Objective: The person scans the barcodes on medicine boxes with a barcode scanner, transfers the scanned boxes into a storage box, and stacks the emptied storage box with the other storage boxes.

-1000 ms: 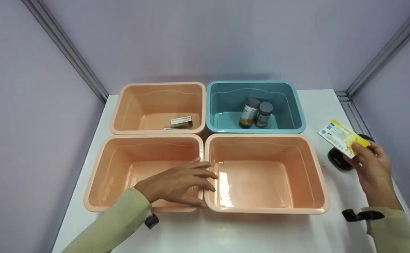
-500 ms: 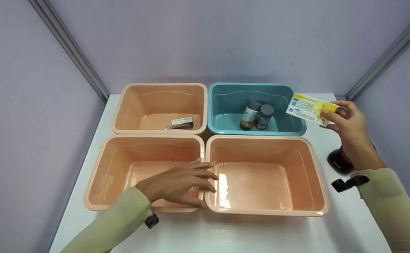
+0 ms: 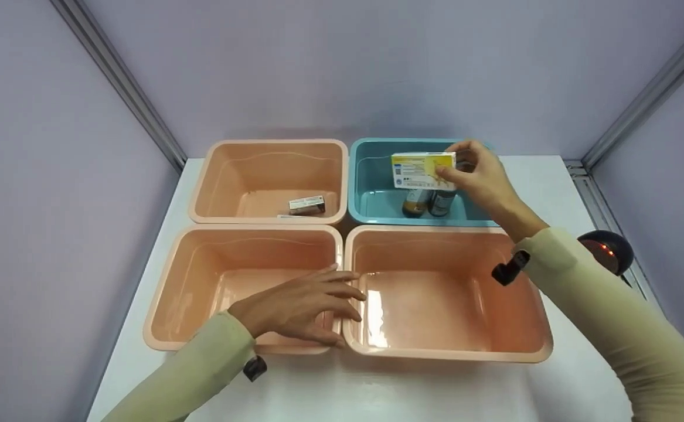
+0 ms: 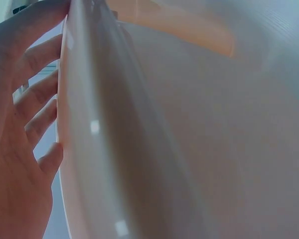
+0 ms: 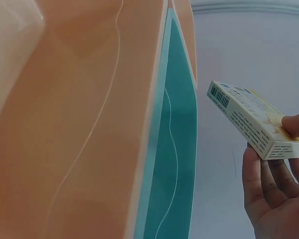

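A flat yellow-and-white medicine box [image 3: 415,170] is pinched at its right end by my right hand [image 3: 485,176], thumb on the printed face. It hangs over the teal bin [image 3: 371,202] and in the head view overlaps the tops of two dark-capped bottles [image 3: 417,205] standing inside. The right wrist view shows the medicine box [image 5: 254,117] with its barcode end pointing away from the fingers. My left hand [image 3: 300,308] lies with spread, straight fingers over the adjoining rims of the two front peach bins [image 3: 435,310]. In the left wrist view, the left fingertips [image 4: 52,94] reach the rim.
In the back left peach bin [image 3: 218,176] lies a small box [image 3: 306,205], with the edge of another white item below it. A black rounded device with red lights [image 3: 608,252] stands at the table's right side. Walls enclose the white table [image 3: 377,392] at back and sides.
My right hand has carried the medicine box leftward from beside the black device, past the teal bin's right rim, to over its bottles. The left hand has stayed in place.
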